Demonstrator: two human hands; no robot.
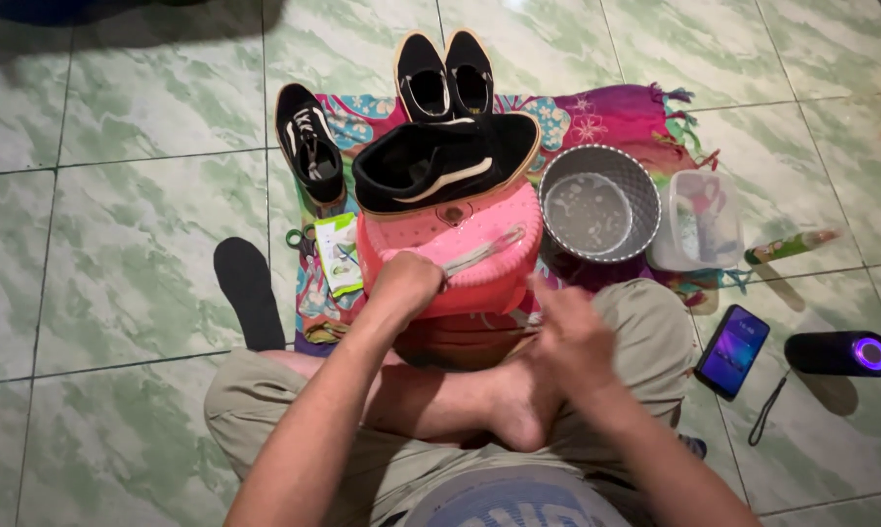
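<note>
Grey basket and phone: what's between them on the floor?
In the head view, the fringed edge of the colourful cloth and the person's bent knee lie between the grey basket and the phone.

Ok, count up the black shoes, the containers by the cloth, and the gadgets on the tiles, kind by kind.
Black shoes: 4 (one on the pink stool, one on the left, a pair behind)
Containers: 2 (grey basket, clear tub)
Gadgets: 2 (phone, speaker)
Total: 8

Pink stool [460, 256], black shoes [446, 76], green-marbled floor tiles [118, 234], multicoloured floral cloth [616, 117]
</note>
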